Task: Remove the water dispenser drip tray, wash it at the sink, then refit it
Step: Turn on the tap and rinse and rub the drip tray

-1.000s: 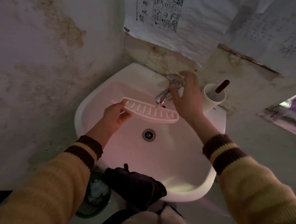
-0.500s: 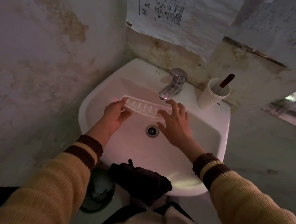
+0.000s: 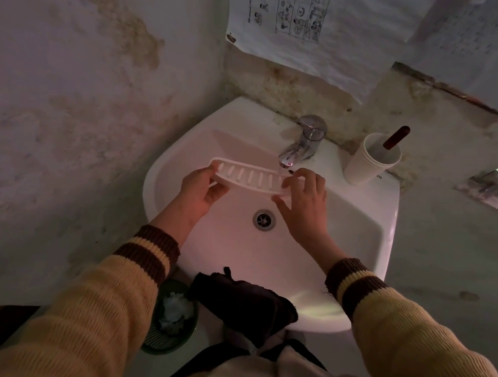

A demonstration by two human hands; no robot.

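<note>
Head view over a corner wash basin. The drip tray (image 3: 250, 178), a long white slotted piece, is held level above the sink (image 3: 359, 229) bowl, slots upward, with its right end directly beneath the tap (image 3: 302, 146) spout at about 12 o'clock from the drain (image 3: 264, 219). The left hand (image 3: 200, 191) is closed on the tray's left end, thumb on top and fingers curled beneath. The right hand (image 3: 304, 205) meets the right end with fingertips on the upper face and the thumb spread below the edge; whether it truly pinches the tray or only steadies it cannot be told. Holding the tray at both ends probably keeps it flat under the spout so that water would run through the slots and fall to the drain. No stream of water can be made out in this dim light.

Containers: a white cup (image 3: 369, 162) stands on the sink ledge at 2 o'clock from the drain, with a dark red handle (image 3: 396, 137) leaning out of it; the handle's lower part is hidden. A green basket (image 3: 163, 342) sits on the floor at 7 o'clock, holding crumpled pale waste. A dark cloth (image 3: 243, 301) hangs over the sink's near rim at 6 o'clock.
</note>
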